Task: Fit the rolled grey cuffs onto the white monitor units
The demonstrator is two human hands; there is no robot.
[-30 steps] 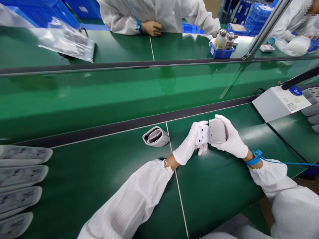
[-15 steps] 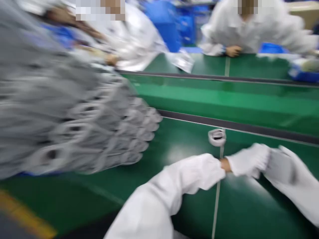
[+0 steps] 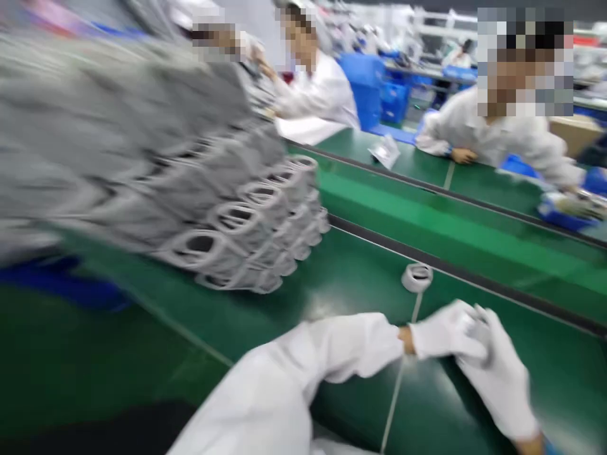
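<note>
White gloves cover both hands, which meet above the green work surface [image 3: 351, 272] at the right. My left hand [image 3: 448, 330] reaches in from the left, its fingers closed around a small greyish-white piece [image 3: 481, 335]. From the lower right, my right hand [image 3: 505, 373] wraps the same piece, which the fingers mostly hide. Behind the hands, a white ring-shaped roll [image 3: 417, 277] rests near the dark rail. A large stack of grey-white tubular pieces [image 3: 265, 221] with open round ends fills the left.
A dark rail [image 3: 455, 269] and raised green strip [image 3: 427, 218] run across behind the hands. Beyond them, people in white work at another green surface. One person's hand [image 3: 463, 155] rests there, near a silvery packet [image 3: 385, 151]. Blue bins [image 3: 363, 88] stand farther back.
The view has shifted, showing more of the background. My right hand has come into clearer view, turned upward against the left. The people across have changed posture slightly.
</note>
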